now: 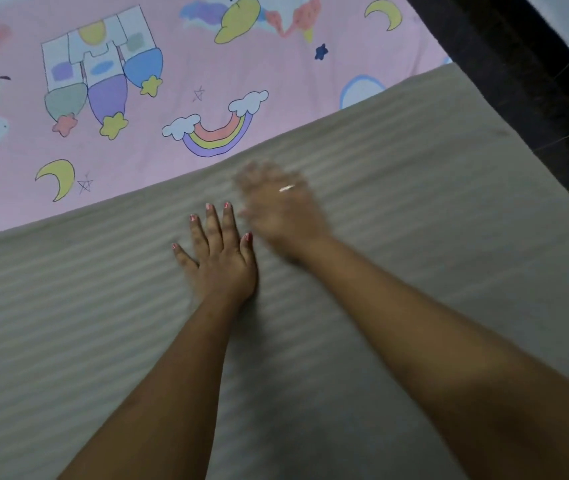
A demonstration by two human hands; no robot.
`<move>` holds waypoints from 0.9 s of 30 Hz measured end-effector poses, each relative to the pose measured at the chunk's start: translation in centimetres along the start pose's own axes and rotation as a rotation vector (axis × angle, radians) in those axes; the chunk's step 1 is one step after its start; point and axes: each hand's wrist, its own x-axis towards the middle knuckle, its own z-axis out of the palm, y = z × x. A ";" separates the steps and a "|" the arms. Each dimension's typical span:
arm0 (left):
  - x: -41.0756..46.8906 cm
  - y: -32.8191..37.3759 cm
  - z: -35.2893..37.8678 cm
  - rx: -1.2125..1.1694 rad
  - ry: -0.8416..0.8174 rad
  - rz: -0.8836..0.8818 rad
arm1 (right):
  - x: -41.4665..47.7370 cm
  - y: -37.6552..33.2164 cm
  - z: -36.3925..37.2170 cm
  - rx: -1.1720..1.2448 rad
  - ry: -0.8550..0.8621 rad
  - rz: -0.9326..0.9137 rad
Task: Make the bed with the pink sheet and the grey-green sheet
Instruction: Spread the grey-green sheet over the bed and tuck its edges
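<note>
Both sheets lie spread on the bed: the pink sheet (241,64) beyond, the grey-green sheet (414,237) overlapping it nearer us. Our left hand (219,259) presses flat on the grey-green; our right hand (281,211), blurred, looks unclenched. We judge only smoothing remains.

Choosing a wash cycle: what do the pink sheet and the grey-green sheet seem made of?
Pink sheet: probably thin cotton or a blend, matte, with flat cartoon print. Grey-green sheet: woven cloth with faint tonal stripes, slightly lustrous; fibre cannot be told.

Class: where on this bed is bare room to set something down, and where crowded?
Free: grey-green sheet left of the left hand and right of the right hand; pink sheet beyond. Crowded: centre, around both hands.
</note>
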 end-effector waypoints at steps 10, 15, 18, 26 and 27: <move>3.5 1.2 0.1 -0.020 0.038 -0.071 | 4.3 9.1 -0.5 -0.132 -0.073 -0.003; 6.1 2.9 -0.4 -0.043 0.037 -0.146 | 2.5 20.2 -4.0 -0.212 -0.023 0.205; 6.6 3.2 -0.1 -0.028 0.025 -0.154 | 1.2 25.0 -5.6 -0.172 0.022 0.326; 6.0 6.4 -1.8 -0.084 -0.020 -0.154 | -7.8 30.7 -10.1 -0.184 0.141 0.598; 5.4 8.1 -1.7 -0.095 -0.016 -0.104 | -7.8 28.2 -9.9 -0.158 0.158 0.540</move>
